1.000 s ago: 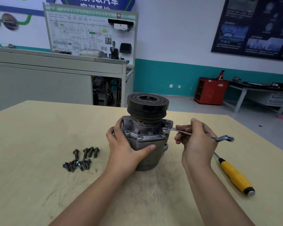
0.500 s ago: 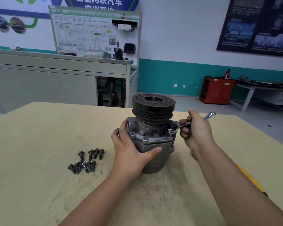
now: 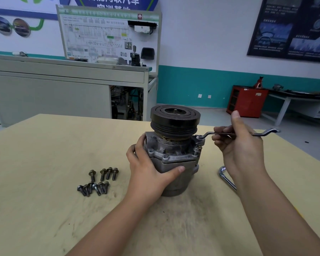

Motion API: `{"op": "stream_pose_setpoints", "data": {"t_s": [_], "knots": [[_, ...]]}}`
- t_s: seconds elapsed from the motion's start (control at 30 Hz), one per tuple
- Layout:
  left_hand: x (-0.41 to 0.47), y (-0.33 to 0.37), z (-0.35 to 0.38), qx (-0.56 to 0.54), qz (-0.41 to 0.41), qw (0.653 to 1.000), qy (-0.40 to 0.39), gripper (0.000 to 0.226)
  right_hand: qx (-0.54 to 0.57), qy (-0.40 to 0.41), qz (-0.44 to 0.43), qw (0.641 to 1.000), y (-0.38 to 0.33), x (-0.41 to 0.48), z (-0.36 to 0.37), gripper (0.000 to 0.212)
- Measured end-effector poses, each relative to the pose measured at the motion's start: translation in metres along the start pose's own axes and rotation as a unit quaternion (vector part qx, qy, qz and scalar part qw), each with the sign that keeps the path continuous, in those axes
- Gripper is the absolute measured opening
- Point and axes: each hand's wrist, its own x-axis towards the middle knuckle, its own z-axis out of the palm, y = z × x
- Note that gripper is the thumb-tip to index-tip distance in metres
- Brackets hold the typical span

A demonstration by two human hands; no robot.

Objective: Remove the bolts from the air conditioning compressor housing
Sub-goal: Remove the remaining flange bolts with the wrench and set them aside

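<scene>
At table (image 3: pixel 44 163) centre, compressor (image 3: pixel 174 163) stands upright, left hand (image 3: pixel 150 169) gripping it; right hand (image 3: pixel 242 145), fingers curled round wrench (image 3: pixel 211 133), has swung it rightward: loosening judged ongoing; removed bolts (image 3: pixel 98 182) lie left

**Both hands engaged, forearms extended**

The left hand (image 3: pixel 149 169) is wrapped round the side of the compressor housing (image 3: pixel 175 154), with the thumb laid across its front. The right hand (image 3: pixel 243 146) is raised beside it. The wrench (image 3: pixel 209 133) is pinched in curled fingers, the thumb pointed upward. Both forearms are stretched forward.
</scene>
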Motion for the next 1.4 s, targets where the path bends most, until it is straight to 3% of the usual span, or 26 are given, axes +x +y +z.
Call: {"op": "stream_pose_setpoints", "data": {"t_s": [0.2, 0.57, 0.87, 1.13, 1.4], "knots": [[0.001, 0.0, 0.0, 0.007, 0.001, 1.0, 0.002, 0.117, -0.073, -0.017, -0.096, 0.993, 0.006, -0.022, -0.007, 0.038], [0.001, 0.0, 0.0, 0.004, -0.001, 1.0, 0.004, 0.118, -0.132, -0.003, -0.177, 0.975, 0.023, -0.043, -0.009, 0.043], [0.0, 0.002, 0.0, 0.01, -0.003, 1.0, 0.004, 0.117, -0.038, 0.017, -0.02, 0.999, 0.015, -0.012, -0.007, 0.033], [0.0, 0.003, -0.001, 0.01, -0.007, 1.0, 0.003, 0.118, -0.016, 0.001, 0.105, 0.994, 0.02, 0.014, -0.002, 0.036], [0.001, 0.0, 0.0, 0.008, -0.002, 1.0, 0.005, 0.116, -0.104, 0.041, 0.048, 0.993, 0.033, 0.022, 0.011, 0.036]]}}
